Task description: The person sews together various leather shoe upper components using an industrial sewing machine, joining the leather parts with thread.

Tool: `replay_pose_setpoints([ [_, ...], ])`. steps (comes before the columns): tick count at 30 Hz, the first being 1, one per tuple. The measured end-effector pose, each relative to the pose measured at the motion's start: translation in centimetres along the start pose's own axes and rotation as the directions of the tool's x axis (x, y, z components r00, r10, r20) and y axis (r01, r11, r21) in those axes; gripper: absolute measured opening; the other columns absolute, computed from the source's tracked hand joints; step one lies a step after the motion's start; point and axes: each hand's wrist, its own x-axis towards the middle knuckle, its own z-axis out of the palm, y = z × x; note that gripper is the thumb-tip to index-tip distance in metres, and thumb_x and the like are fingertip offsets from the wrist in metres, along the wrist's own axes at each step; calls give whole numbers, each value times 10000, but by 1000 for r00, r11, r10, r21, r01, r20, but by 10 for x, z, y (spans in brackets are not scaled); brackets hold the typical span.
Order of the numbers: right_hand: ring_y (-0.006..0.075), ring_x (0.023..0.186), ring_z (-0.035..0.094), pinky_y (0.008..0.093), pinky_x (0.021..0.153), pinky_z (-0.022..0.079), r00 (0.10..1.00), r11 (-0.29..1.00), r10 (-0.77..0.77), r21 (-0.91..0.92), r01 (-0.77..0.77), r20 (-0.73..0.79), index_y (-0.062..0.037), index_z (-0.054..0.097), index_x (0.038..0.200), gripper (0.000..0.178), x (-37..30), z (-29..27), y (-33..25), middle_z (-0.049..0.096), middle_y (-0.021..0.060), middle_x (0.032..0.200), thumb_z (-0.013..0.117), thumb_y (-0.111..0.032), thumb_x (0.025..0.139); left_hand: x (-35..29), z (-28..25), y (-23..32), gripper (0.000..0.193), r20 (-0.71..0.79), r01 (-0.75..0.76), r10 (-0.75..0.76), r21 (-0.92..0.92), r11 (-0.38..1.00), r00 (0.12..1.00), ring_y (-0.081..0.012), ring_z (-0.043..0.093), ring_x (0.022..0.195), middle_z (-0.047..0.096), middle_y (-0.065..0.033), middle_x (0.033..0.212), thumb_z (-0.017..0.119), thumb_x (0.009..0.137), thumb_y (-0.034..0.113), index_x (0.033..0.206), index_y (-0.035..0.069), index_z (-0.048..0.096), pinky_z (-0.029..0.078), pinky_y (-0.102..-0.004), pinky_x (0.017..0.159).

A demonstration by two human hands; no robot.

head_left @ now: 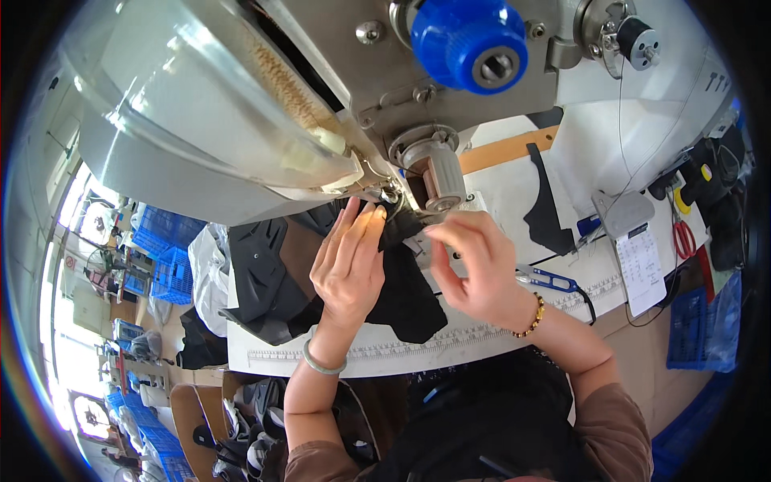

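Note:
My left hand (pixel 350 269) lies with its fingers stretched out and side by side on a black sheet piece (pixel 408 297), fingertips close to the lit needle area of a sewing machine (pixel 490 112). My right hand (pixel 475 261) is curled in a pinch at the right edge of this black piece, below a metal cylinder-shaped part (pixel 442 178). What lies between its fingertips is too small to make out. Left of my left hand, a shaped black shoe-upper-like piece (pixel 281 281) rests on the white table (pixel 498 329), partly under the hand.
A blue-handled tool (pixel 554 281), a cut black piece (pixel 542 209) and a wooden strip (pixel 510 151) lie to the right. Farther right are a paper slip (pixel 640 269) and red-handled scissors (pixel 683 238). A ruler strip (pixel 361 351) follows the table's front edge. A blue knob (pixel 458 40) juts overhead.

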Motion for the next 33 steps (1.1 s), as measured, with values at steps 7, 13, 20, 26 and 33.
replay_pose_setpoints([
  [7,233,945,556,340,764,433,910,901,-389,-151,408,142,-13,596,1001,311,11,8,17,544,84,1013,645,-4,694,4,-18,20,412,116,85,-91,58,995,989,-301,565,1078,585,-115,1078,586,684,-46,1093,7,585,478,-397,912],
  [13,246,901,568,339,753,439,933,927,-350,-116,357,81,0,595,989,309,10,6,14,559,91,968,651,13,686,7,-44,13,433,442,-241,81,318,917,893,-332,548,1086,508,-217,1178,529,795,35,1217,-32,462,467,-402,924],
  [20,245,894,563,346,746,437,944,936,-312,-139,325,108,6,580,951,248,18,-3,11,565,95,970,642,41,714,40,-71,16,571,751,-571,189,288,769,632,-326,565,1068,503,-305,1182,516,752,24,1273,-149,357,503,-313,851],
  [26,310,838,557,353,693,458,983,999,18,-32,-12,181,21,548,936,204,12,-33,-44,545,136,924,630,47,752,46,-71,14,592,792,-625,245,207,753,558,-317,634,930,551,-341,1085,524,720,37,1245,-188,368,550,-282,671],
  [33,306,709,599,322,649,482,822,875,385,118,-470,420,64,560,933,218,14,-30,-32,584,159,817,558,-150,895,47,-66,39,476,729,-542,190,283,792,658,-219,642,655,634,-285,902,601,716,144,1112,-119,562,521,-267,529],
])
